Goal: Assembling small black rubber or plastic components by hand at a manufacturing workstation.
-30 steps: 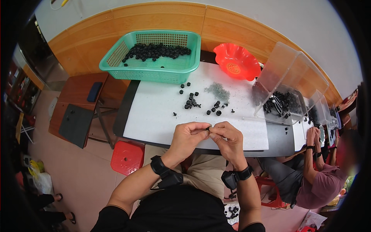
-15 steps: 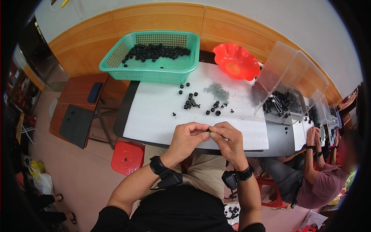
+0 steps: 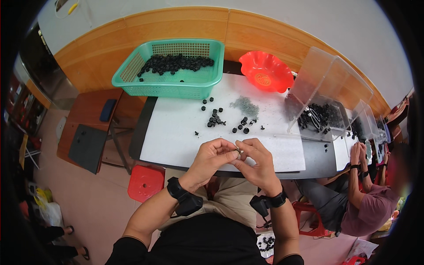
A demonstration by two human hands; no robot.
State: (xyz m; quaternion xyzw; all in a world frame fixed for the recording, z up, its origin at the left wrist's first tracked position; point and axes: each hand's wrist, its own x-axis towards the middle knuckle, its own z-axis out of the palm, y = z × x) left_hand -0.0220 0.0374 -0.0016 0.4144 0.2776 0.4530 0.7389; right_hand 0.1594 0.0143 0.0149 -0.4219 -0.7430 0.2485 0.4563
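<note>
Above the front part of a white sheet, my left hand and my right hand meet fingertip to fingertip. Between them is a small dark part, mostly hidden by the fingers. The left thumb and forefinger pinch it, while the right fingers curl around its other side. Beyond the hands lie small black knob-like pieces in a loose cluster, with several more black pieces to their right. A pile of tiny greyish clear pieces sits behind these.
At the back left stands a green basket of black pieces. A red scalloped bowl and clear plastic bins with black parts stand at the right. A co-worker sits to the right. A red stool is at lower left.
My right hand's fingers have spread a little and shifted around the small part. The left hand still pinches it. The whole view has shifted slightly.
</note>
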